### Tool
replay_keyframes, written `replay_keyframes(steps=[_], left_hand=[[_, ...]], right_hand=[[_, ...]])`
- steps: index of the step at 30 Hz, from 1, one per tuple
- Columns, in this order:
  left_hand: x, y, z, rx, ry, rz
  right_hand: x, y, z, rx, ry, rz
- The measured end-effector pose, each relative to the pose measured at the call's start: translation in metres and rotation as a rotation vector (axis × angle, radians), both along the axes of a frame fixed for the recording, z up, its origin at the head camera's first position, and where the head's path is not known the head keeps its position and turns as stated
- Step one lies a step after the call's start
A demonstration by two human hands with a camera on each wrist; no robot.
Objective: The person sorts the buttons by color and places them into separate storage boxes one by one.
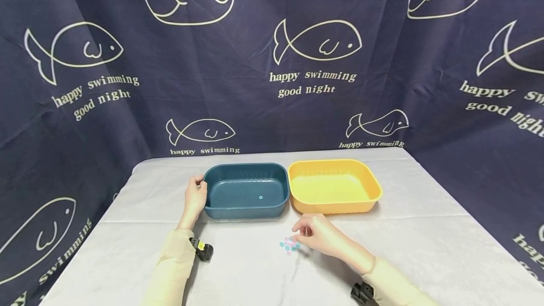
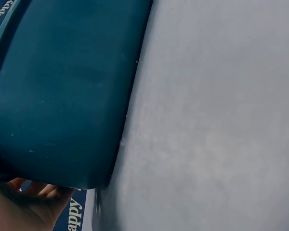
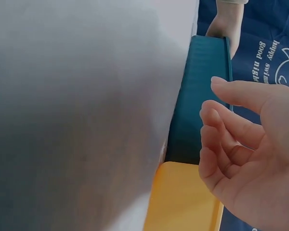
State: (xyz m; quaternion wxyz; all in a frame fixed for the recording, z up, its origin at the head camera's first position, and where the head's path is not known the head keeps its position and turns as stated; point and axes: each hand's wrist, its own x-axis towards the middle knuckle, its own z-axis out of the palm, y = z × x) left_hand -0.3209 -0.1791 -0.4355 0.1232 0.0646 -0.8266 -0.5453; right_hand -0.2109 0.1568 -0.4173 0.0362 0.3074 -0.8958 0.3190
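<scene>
Left hand [image 1: 196,197] grips the left end of the blue bin [image 1: 246,212], with fingers curled at the rim. Right hand [image 1: 320,235] is empty and held in a narrow shape: the right wrist view shows a small gap between thumb and forefinger, with the other fingers loosely curled. Its fingertips are just beside a small cluster of discs; whether they touch any of them cannot be told.

At the far left, a cream left sleeve [image 1: 170,259] comes in over the tabletop [image 1: 238,259], with a black camera [image 1: 204,251] at its cuff. The blue bin lies lengthwise near the tabletop's back edge, left of the middle. One light-blue disc [image 1: 260,197] sits on its floor, toward the right end. Next come the discs [image 1: 293,249], pink and light blue, bunched on the tabletop near its middle, on the near side of the spot where the two bins meet. The yellow bin [image 1: 340,208] stands right beside the blue one, near the back edge and right of the middle. A cream right sleeve [image 1: 395,282] slants in toward the right, a second black camera [image 1: 363,292] at its cuff. Beyond the back edge hangs a navy curtain [image 1: 255,84] with white fish, whales and lettering.
</scene>
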Motion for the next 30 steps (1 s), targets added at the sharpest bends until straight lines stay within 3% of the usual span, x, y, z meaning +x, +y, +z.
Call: replay_keyframes(steps=[30], left_hand=[[0.0002,0.0002,0.0001,0.000,0.005,0.009]], right_hand=[[0.0020,0.0012,-0.0044,0.134,-0.074,-0.008]])
